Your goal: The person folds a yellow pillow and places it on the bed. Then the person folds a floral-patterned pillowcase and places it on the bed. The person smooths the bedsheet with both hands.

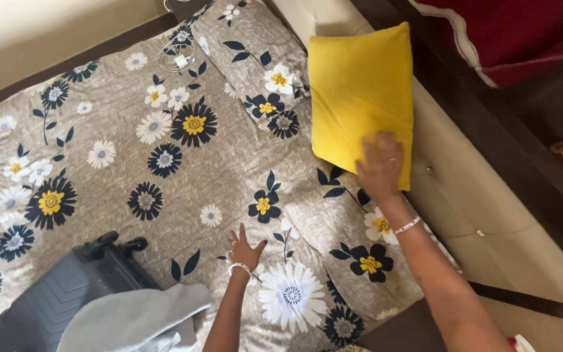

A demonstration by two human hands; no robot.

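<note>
A bright yellow cushion [358, 91] leans at the right side of the bed, against the beige headboard. My right hand [380, 167] presses flat on the cushion's lower corner, fingers spread. My left hand [245, 249] rests open on the flowered grey bedsheet [125, 124], fingers apart and holding nothing. Two pillows in the same flowered cloth lie along the bed's right edge: one [255, 52] beside the cushion, the other [353, 241] beneath my right forearm.
A dark grey hard suitcase [60, 293] lies at the bed's near left corner, with a light grey cloth [138, 316] draped on it. A white charger and cable [177, 58] sit at the far end. The beige padded headboard [483, 215] runs along the right.
</note>
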